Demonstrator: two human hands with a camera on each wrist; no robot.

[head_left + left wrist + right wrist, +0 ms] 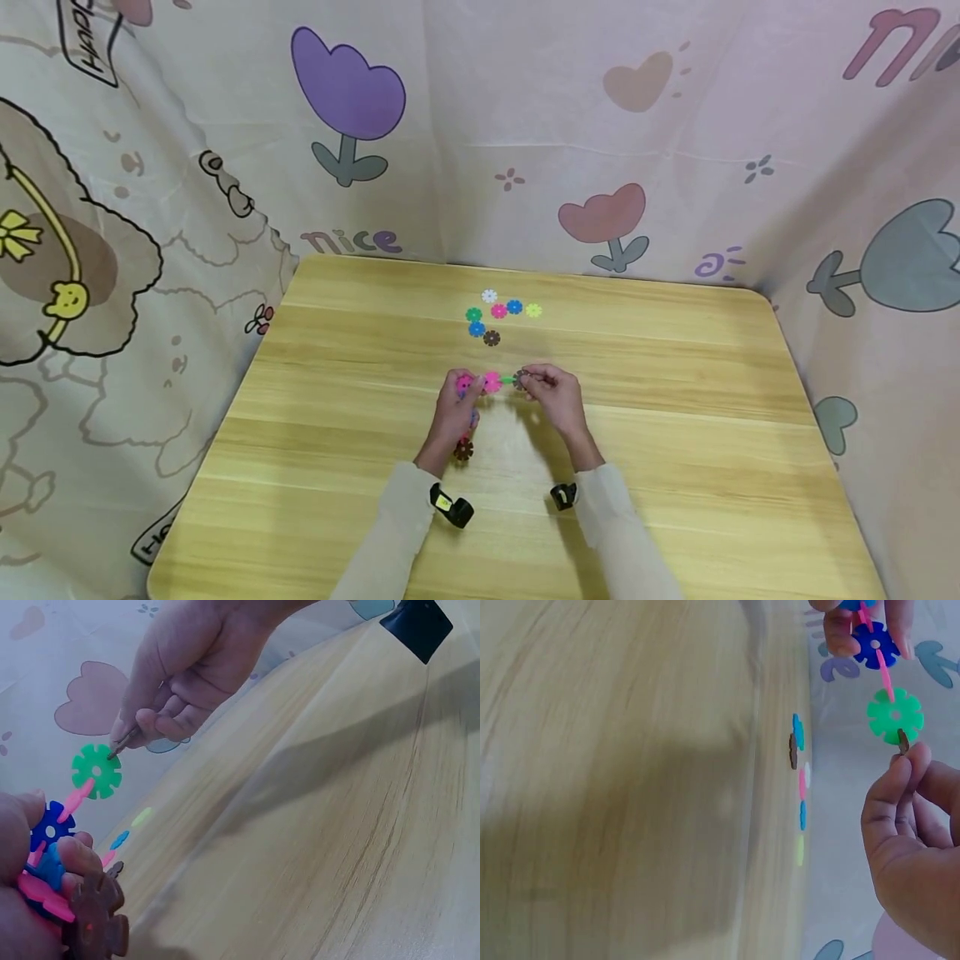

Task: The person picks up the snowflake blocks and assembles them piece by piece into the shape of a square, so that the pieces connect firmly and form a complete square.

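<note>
My left hand (pixel 452 414) grips a chain of flower-shaped interlocking discs, with pink and blue ones among its fingers. A brown disc (pixel 463 450) hangs from the chain's lower end, below the palm. Toward the right, the chain runs through a dark blue disc (pixel 875 646) and a pink disc (pixel 76 800) to a green disc (pixel 97 771). Thumb and fingertips of my right hand (pixel 558 400) pinch another brown disc (pixel 904 741), set crosswise at the green disc's edge. Both hands are raised above the table, a short gap apart.
Beyond the hands, several loose discs lie on the wooden table (pixel 675 433): white (pixel 489 296), green (pixel 473 314), pink (pixel 498 311), yellow (pixel 533 310), brown (pixel 491 338) and two blue. A patterned cloth (pixel 487 100) hangs behind the table and along its sides.
</note>
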